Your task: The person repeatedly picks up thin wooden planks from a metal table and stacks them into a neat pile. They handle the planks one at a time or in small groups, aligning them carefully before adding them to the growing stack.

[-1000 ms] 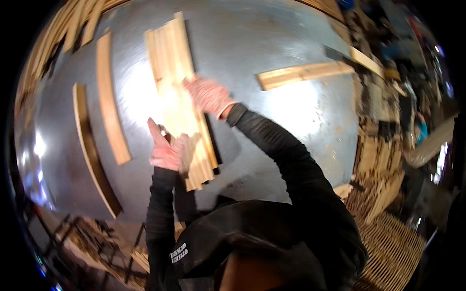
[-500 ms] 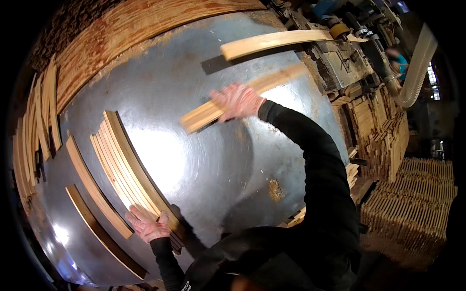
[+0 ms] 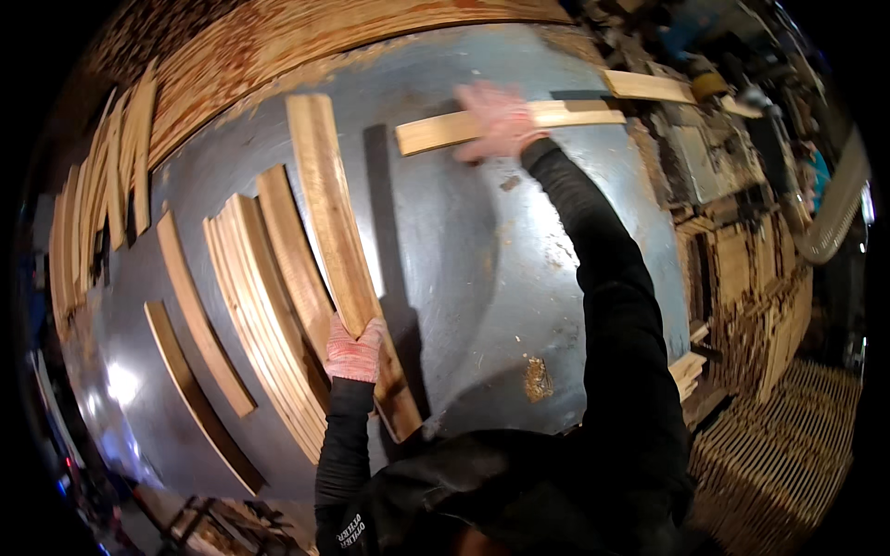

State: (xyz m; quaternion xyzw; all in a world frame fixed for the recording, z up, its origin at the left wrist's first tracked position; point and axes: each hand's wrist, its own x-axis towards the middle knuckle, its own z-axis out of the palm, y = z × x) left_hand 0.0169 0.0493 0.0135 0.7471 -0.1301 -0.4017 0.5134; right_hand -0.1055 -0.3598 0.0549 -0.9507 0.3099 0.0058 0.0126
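Observation:
My gloved left hand (image 3: pixel 355 349) is closed around the lower part of a wooden board (image 3: pixel 324 176). This board slants away over the metal table (image 3: pixel 445 232), and a long dark shadow runs to its right. My gloved right hand (image 3: pixel 499 120), blurred by motion, has its fingers spread over another wooden board (image 3: pixel 431 134) at the far side; whether it touches that board I cannot tell. Left of the held board, a single plank (image 3: pixel 292 222) lies beside a tight row of strips (image 3: pixel 246 278). Two separate strips, one of them a pale strip (image 3: pixel 199 315), lie farther left.
A machine (image 3: pixel 705 139) stands at the far right, with a board (image 3: pixel 649 85) sticking out of it. Stacked wood pieces (image 3: pixel 756 287) stand along the right side. Several loose strips (image 3: pixel 116 176) lean at the left edge. Wood chips (image 3: pixel 537 380) lie on the table.
My left hand has left the row of strips and now grips a board. My right hand has moved farther away, from a slanted board to one near the machine. The view has shifted.

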